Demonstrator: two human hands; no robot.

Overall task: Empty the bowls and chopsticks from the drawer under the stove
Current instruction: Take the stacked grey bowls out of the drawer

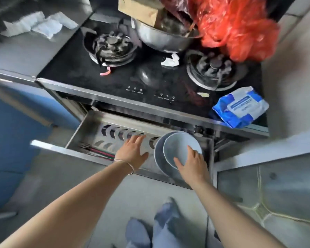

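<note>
Steel drawer point(82, 129) stood open. Right hand point(191, 165) gripped stacked bowls point(179, 147); left hand point(132, 151) spread flat. Wipes pack point(240, 106) lettering was too blurred to read.

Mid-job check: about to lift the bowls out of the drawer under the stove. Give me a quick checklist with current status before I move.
1. Drawer pulled out far enough to reach inside: ok.
2. Right hand on the stacked bowls: ok for contact, its fingers lie over the near rim; firm grip: cannot tell.
3. Left hand free to help: ok, it is spread open over the rack, holding nothing.
4. Set-down spot on the stovetop: not ok, a metal basin, red bag and blue packet crowd it.
5. Chopsticks out of the drawer: not ok, they lie at its front left.
6. How many bowls are stacked: cannot tell beyond two visible.
</note>
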